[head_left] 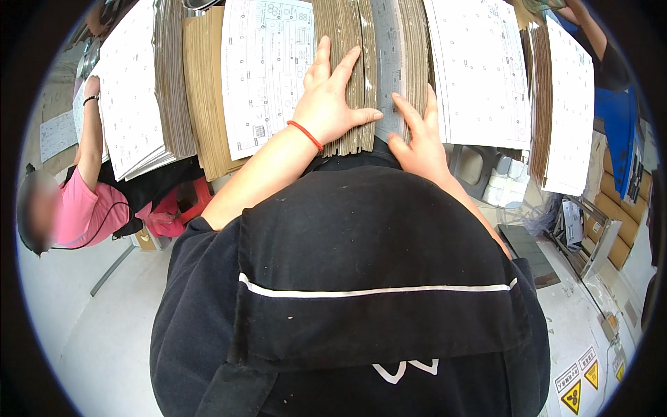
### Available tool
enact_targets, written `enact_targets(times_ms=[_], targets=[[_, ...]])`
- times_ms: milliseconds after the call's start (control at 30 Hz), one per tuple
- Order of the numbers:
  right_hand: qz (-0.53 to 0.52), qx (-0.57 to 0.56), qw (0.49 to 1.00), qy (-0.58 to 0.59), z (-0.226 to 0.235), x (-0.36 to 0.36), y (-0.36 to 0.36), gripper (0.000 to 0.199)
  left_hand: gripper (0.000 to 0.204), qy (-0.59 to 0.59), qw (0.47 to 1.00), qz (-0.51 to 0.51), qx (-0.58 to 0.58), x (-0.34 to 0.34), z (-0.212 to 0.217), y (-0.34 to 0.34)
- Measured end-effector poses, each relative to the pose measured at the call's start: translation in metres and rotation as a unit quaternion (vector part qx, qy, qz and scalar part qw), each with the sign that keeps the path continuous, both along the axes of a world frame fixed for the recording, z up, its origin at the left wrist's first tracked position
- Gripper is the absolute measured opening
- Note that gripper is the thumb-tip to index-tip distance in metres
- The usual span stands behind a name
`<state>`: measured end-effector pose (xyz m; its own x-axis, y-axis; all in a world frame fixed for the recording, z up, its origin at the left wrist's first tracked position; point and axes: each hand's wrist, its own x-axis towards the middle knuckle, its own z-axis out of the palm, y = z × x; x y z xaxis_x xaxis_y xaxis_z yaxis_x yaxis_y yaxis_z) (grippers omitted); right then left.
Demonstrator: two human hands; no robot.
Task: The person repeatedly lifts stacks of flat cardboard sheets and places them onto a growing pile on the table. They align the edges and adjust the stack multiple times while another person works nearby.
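Note:
My left hand (326,104), with a red cord bracelet (306,135) at the wrist, lies spread over the edges of a thick stack of brown cardboard sheets (345,42). Its thumb points right, toward a narrow grey printed strip (389,69) between this stack and another stack of cardboard edges (415,42). On that right-hand stack rests my right hand (420,142), fingers apart and thumb toward the strip. Neither hand grips anything. A white printed sheet with line diagrams (267,76) lies left of my left hand, and a similar sheet (478,76) is right of my right hand.
More cardboard stacks (201,90) and printed sheets (128,97) line the table on the left, others (570,111) on the right. A person in a pink top (94,208) works at far left. Another person's arm (587,28) shows at upper right, near a blue bin (615,125).

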<state>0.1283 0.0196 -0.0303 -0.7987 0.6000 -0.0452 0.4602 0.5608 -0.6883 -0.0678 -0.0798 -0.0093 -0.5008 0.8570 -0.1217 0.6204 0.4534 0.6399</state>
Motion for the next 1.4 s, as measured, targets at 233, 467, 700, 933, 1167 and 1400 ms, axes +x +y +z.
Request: enact_targets(times_ms=[233, 467, 700, 933, 1167, 1400], targets=[[-0.021, -0.011, 0.999, -0.041, 0.020, -0.009, -0.006, 0.093, 0.112, 0.013, 1.000, -0.009, 0.024, -0.002, -0.009, -0.004], [-0.026, -0.010, 0.999, -0.038, 0.020, -0.008, -0.006, 0.095, 0.112, 0.003, 1.000, -0.014, 0.021, -0.004, -0.008, -0.005], [-0.026, -0.022, 0.999, -0.030, 0.019, -0.006, -0.003, 0.093, 0.113, 0.007, 1.000, -0.008, 0.026, -0.004, -0.009, -0.005], [-0.043, -0.049, 0.998, 0.003, 0.006, -0.003, -0.003, 0.087, 0.113, 0.006, 1.000, -0.008, 0.025, -0.003, -0.007, -0.004], [-0.007, -0.017, 0.999, -0.035, 0.020, -0.013, -0.011, 0.095, 0.111, -0.003, 1.000, -0.010, 0.022, -0.005, -0.010, -0.005], [-0.017, -0.023, 0.999, -0.029, 0.019, -0.011, -0.010, 0.103, 0.111, -0.010, 0.999, -0.026, 0.044, -0.008, -0.012, -0.010]])
